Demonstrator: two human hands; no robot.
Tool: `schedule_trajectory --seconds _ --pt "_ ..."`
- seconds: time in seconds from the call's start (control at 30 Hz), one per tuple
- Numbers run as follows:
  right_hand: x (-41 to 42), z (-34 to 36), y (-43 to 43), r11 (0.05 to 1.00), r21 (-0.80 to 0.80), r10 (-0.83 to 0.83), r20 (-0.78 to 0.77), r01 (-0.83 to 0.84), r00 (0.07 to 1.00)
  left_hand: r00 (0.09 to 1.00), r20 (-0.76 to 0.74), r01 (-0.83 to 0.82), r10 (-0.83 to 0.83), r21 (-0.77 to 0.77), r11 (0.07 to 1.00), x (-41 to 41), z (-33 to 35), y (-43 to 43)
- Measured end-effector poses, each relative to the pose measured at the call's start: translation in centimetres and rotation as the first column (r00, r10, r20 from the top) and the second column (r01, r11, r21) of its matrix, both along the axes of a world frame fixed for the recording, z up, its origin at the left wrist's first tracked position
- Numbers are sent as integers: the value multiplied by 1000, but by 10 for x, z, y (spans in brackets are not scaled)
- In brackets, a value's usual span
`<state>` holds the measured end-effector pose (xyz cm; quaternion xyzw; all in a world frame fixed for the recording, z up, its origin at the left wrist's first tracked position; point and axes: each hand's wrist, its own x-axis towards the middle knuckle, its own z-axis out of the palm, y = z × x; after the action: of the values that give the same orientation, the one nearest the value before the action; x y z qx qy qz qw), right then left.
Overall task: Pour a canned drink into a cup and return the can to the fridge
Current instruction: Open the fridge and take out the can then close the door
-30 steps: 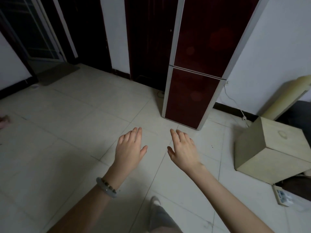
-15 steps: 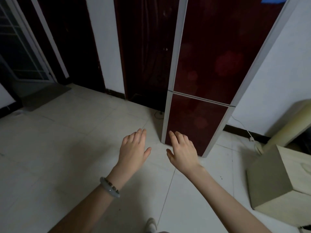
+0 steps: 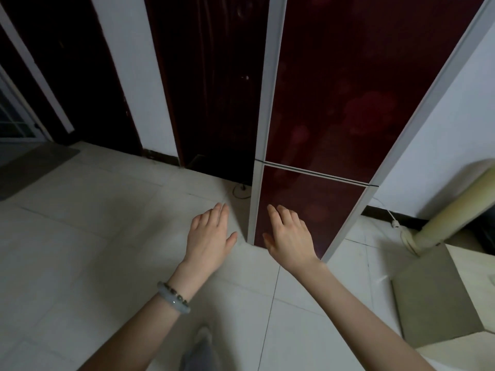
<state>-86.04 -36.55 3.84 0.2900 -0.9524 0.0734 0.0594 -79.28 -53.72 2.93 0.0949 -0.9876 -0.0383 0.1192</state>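
Observation:
A tall fridge with dark red doors and pale grey edges stands straight ahead, both doors closed. My left hand is stretched forward with straight fingers, empty, just left of the fridge's lower left edge. In front of the lower door hovers my right hand, also flat and empty. Neither hand touches the fridge as far as I can see. No can and no cup are in view.
A pale wooden box sits on the floor at right, with a cream cylinder leaning behind it. A power cord runs along the wall. Dark doors stand left of the fridge. White floor tiles spread to the left.
The view has closed in on the fridge, which now looms larger. Both hands stay outstretched and empty, now level with the lower door.

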Motion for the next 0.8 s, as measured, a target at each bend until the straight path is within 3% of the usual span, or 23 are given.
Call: schedule_trajectory --seconds 0.8 --pt "-278 8 -156 961 -4 -275 30 275 961 955 5 298 -298 -38 954 -337 1 -170"
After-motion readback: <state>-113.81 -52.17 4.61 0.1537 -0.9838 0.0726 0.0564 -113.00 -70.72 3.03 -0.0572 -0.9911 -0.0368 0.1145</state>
